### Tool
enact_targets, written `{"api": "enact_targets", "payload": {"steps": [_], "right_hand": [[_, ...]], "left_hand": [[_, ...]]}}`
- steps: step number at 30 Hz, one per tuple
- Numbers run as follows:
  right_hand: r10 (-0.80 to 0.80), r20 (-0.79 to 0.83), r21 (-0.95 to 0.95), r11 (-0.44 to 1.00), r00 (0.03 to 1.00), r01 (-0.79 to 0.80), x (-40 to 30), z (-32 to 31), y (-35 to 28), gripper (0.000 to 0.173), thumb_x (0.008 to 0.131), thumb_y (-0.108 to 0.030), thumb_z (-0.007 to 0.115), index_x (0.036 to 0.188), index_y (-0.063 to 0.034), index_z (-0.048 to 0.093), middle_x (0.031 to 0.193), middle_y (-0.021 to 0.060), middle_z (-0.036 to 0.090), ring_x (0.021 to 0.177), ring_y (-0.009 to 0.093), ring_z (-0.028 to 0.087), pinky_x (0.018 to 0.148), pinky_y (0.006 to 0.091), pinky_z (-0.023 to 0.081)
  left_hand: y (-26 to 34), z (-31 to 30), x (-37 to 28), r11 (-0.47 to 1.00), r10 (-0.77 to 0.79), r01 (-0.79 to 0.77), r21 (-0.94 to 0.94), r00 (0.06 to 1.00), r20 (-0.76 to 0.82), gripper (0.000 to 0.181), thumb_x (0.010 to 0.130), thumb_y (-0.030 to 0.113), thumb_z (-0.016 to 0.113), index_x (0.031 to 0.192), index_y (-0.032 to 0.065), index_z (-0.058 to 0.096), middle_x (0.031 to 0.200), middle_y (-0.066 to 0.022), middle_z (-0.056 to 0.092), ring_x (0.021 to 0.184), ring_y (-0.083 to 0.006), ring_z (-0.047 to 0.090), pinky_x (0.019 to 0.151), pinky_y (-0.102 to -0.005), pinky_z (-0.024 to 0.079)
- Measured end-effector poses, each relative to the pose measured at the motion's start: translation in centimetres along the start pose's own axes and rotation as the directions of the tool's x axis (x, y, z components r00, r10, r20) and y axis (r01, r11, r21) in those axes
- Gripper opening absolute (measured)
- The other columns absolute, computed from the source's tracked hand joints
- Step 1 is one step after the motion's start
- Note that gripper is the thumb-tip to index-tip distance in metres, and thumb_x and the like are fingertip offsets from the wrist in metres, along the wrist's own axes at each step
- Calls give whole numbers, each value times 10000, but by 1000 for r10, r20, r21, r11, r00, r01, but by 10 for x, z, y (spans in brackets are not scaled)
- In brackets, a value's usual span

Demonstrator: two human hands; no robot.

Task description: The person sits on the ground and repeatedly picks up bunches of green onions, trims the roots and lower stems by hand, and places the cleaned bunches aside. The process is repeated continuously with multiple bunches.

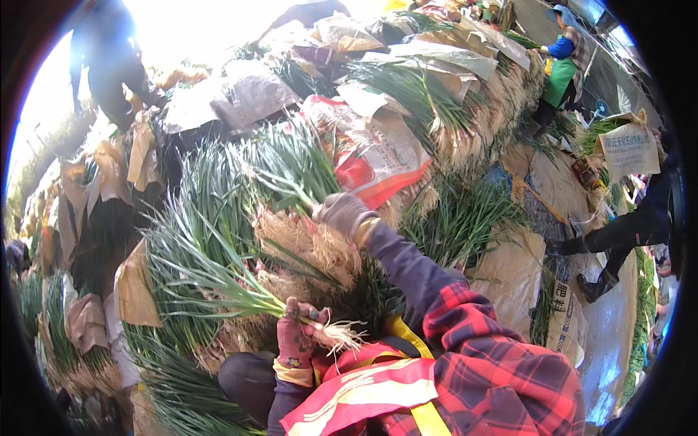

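Observation:
My left hand, in a patterned pink glove, is closed around a small bunch of green onions; pale roots stick out on its right and the leaves point left. My right hand, in a brownish work glove, reaches up to the big pile and grips a green onion stalk near its base. Below and left of that hand lie thick bundles with tan roots and purplish bulbs. Long green leaves spread to the left of the roots.
A red and white woven sack covers onions just beyond my right hand. More heaps under tan sacks stand farther back. A person in a green apron is at the upper right; another person's legs are at the right, beside sacking on the ground.

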State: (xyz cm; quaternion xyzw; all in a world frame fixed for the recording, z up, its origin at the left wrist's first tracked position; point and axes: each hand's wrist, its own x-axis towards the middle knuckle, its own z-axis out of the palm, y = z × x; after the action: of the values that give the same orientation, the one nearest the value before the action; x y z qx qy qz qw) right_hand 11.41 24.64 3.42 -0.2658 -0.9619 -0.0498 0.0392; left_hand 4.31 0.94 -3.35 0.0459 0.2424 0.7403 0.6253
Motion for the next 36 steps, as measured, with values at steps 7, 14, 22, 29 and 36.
{"api": "enact_targets", "payload": {"steps": [7,14,22,29,36], "right_hand": [[322,-3,740,638,947,-214,-73,-14,-44,295,708,-321,543,757,-30,549,695,174,559,656,329,541,595,385,417],[99,18,462,882,995,-96,-131,-11,-106,206,690,-307,557,736,-106,550,700,117,572,675,286,566,589,385,432],[114,407,828,372,906,-418,-134,-10,-74,310,756,-332,548,743,-26,595,595,71,551,595,144,546,555,292,422],[-558,455,321,-625,694,-712,-110,8,-99,190,794,-255,503,918,-111,515,620,38,528,422,119,512,321,253,421],[-299,579,406,-701,758,-587,-125,1,-112,224,795,-356,494,844,-140,524,439,28,480,323,170,475,270,293,383]], "left_hand": [[-3,-7,4,992,20,-5,124,993,-117,328,809,221,526,1039,-10,487,908,-105,554,787,-192,557,708,-304,473],[-6,11,-4,962,-37,60,266,995,-93,232,834,161,469,972,-15,529,686,-48,566,469,-96,506,419,-192,415],[-4,23,-17,902,-200,229,366,973,-115,142,784,176,504,799,36,513,618,-58,535,440,-118,484,399,-211,396],[-18,-1,-22,982,-135,122,145,987,89,287,756,176,476,977,-5,487,795,-104,564,602,-210,548,624,-316,474],[-24,-17,-19,968,-240,252,2,919,313,300,731,229,438,901,1,532,776,-158,571,707,-303,536,697,-387,435]]}}
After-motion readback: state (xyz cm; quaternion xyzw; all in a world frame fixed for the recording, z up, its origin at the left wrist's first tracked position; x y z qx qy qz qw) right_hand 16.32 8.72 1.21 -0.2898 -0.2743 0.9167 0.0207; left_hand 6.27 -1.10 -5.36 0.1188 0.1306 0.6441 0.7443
